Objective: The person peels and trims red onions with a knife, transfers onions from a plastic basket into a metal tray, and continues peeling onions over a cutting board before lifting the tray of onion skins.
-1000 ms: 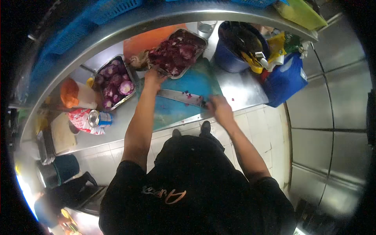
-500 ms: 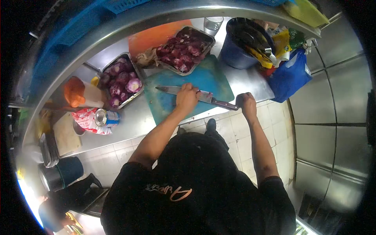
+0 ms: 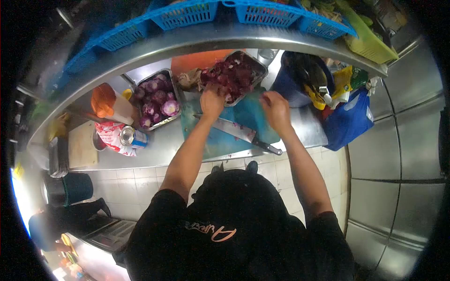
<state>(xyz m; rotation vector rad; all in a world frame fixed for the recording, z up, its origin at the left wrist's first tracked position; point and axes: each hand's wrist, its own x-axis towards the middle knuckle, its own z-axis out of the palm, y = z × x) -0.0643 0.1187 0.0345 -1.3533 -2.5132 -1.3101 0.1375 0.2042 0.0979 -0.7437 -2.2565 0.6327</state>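
Observation:
A large kitchen knife [image 3: 236, 131] lies across the blue-green cutting board [image 3: 220, 146], its dark handle reaching over the counter's front edge. Neither hand touches it. My left hand [image 3: 213, 100] is at the near left rim of a metal tray holding dark red-purple onion pieces or skins [image 3: 232, 75]; its fingertips are hidden against the contents. To the right of that tray, my right hand [image 3: 276, 110] hovers over the board's right side, fingers loosely curled and a little apart, with nothing visible in them. A second tray of peeled red onions [image 3: 157, 100] stands left of the board.
A dark blue bucket [image 3: 293, 86] and a blue bag [image 3: 349, 124] stand at the right. Leftward are an orange-topped container [image 3: 105, 103], a tin can [image 3: 133, 136] and a pale board [image 3: 83, 145]. Blue baskets [image 3: 185, 16] line the shelf above. Another person [image 3: 61, 225] is at lower left.
My left hand has left the knife blade and moved up to the onion tray. My right hand has moved up and left from beside the handle. The knife now lies alone; the view has tilted upward.

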